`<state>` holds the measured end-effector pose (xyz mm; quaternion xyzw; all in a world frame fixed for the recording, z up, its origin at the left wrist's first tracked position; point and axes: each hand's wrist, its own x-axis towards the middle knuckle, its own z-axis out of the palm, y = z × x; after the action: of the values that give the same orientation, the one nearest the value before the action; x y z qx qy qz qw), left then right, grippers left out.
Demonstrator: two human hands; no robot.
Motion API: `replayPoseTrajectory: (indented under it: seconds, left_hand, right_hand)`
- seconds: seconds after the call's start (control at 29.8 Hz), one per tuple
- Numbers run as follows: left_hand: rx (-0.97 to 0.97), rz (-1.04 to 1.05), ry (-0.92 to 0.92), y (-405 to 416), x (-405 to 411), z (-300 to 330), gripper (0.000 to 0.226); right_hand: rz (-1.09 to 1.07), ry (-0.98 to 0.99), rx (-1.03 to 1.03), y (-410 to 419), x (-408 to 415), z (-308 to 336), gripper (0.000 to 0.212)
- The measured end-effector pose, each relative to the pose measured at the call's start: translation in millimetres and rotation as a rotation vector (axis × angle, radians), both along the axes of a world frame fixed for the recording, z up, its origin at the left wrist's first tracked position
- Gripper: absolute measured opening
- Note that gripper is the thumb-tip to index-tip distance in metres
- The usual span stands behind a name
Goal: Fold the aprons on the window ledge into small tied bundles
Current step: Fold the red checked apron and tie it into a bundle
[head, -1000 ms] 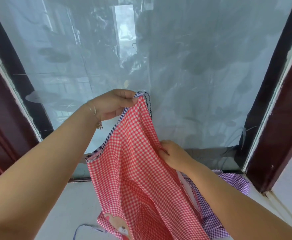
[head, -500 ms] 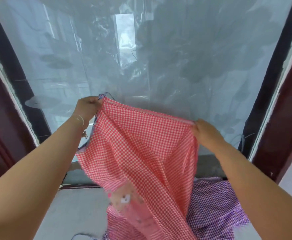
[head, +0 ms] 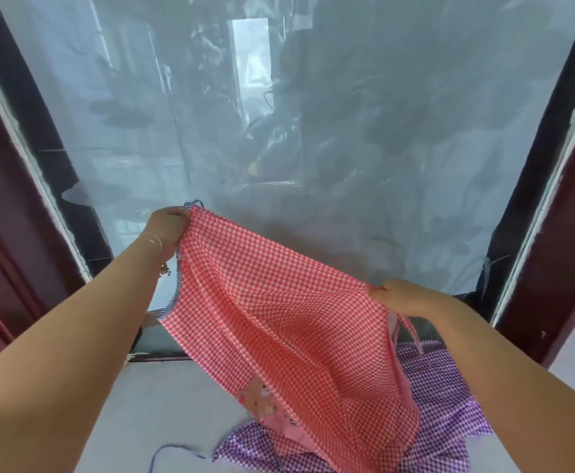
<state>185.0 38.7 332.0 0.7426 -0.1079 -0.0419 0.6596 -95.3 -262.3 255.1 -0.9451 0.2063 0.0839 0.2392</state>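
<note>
A red-and-white checked apron (head: 279, 319) hangs spread in the air in front of the window. My left hand (head: 165, 225) pinches its upper left corner, where a blue striped trim runs down the edge. My right hand (head: 402, 297) grips the opposite corner, lower and to the right, with a pink strap dangling below it. The apron's lower part, with a pink cartoon pocket (head: 262, 401), droops onto a purple checked apron (head: 443, 401) that lies crumpled on the grey ledge (head: 149, 404).
A large window pane (head: 313, 131) covered with plastic film fills the view behind the aprons. Dark red frames (head: 2, 233) stand at both sides. A thin blue strap (head: 163, 454) lies on the ledge near the front.
My right hand slid along the apron's edge and pulled out to the right, then dropped lower. The red apron went from bunched to spread wide between both hands.
</note>
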Motion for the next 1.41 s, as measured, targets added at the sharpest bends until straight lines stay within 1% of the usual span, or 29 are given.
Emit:
replayPoseTrajectory:
  seconds: [0.07,0.13,0.17,0.2,0.27,0.34,0.37,0.4,0.47,0.5,0.57,0.64,0.67,0.74,0.77,0.87,0.9,0.94,0.97,1.07,1.11,1.21,1.24,1.41]
  left_hand:
    - [0.022,0.022,0.013,6,2,-9,0.018]
    - [0.030,0.031,0.024,11,2,-15,0.016]
    - [0.034,0.041,0.028,13,2,-16,0.017]
    - [0.036,0.053,0.033,15,2,-16,0.019]
    - [0.032,0.072,0.040,18,2,-15,0.024]
    - [0.035,0.087,0.039,21,3,-13,0.026]
    - [0.035,0.090,0.037,24,5,-12,0.026]
    - [0.032,0.093,0.037,26,5,-12,0.026]
    - [0.010,0.093,0.038,29,6,-10,0.023]
    - [-0.001,0.096,0.036,29,7,-9,0.022]
    - [-0.024,0.098,0.032,29,6,-7,0.021]
    - [-0.047,0.082,0.022,28,4,-5,0.023]
    - [-0.056,0.070,0.018,26,2,-3,0.023]
    - [-0.079,0.039,0.011,20,-5,0,0.024]
    - [-0.093,0.026,0.011,16,-9,1,0.024]
    - [-0.116,-0.019,0.005,5,-19,7,0.025]
    - [-0.113,-0.040,-0.006,3,-21,8,0.026]
    - [-0.101,-0.056,-0.023,1,-23,10,0.027]
    - [-0.084,-0.065,-0.037,0,-24,12,0.027]
    - [0.001,-0.085,-0.070,-2,-25,16,0.027]
    - [0.035,-0.089,-0.084,-2,-24,15,0.028]
    - [0.094,-0.081,-0.103,3,-21,9,0.029]
    - [0.101,-0.071,-0.099,4,-20,6,0.028]
    - [0.082,0.026,-0.061,9,-13,-6,0.025]
  right_hand:
    - [0.051,0.080,0.093,6,-1,5,0.080]
    - [0.060,0.179,0.268,8,-3,7,0.073]
    - [0.061,0.197,0.344,9,-5,8,0.072]
    - [0.061,0.190,0.378,10,-4,6,0.072]
    - [0.065,0.072,0.331,13,-1,3,0.082]
    - [0.021,-0.154,0.218,11,4,-3,0.106]
    - [0.000,-0.233,0.177,9,5,-7,0.108]
    - [-0.002,-0.277,0.157,9,7,-11,0.101]
    - [0.018,-0.257,0.171,13,8,-14,0.071]
    - [0.047,-0.218,0.176,16,8,-15,0.059]
    - [0.117,-0.107,0.201,19,8,-14,0.041]
    - [0.190,0.044,0.220,25,7,-15,0.029]
    - [0.231,0.111,0.186,29,7,-15,0.027]
    - [0.294,0.203,0.139,40,7,-19,0.032]
    - [0.308,0.234,0.153,45,8,-25,0.035]
    - [0.268,0.308,0.224,58,11,-45,0.039]
    - [0.245,0.323,0.239,61,12,-52,0.043]
    - [0.220,0.335,0.249,62,14,-59,0.052]
    - [0.208,0.328,0.247,63,14,-63,0.057]
    - [0.167,0.169,0.145,57,11,-73,0.045]
    - [0.147,0.115,0.108,53,9,-75,0.048]
    - [0.097,0.080,0.105,39,8,-84,0.067]
    - [0.087,0.082,0.112,36,7,-85,0.067]
    - [0.055,0.058,0.165,31,2,-82,0.053]
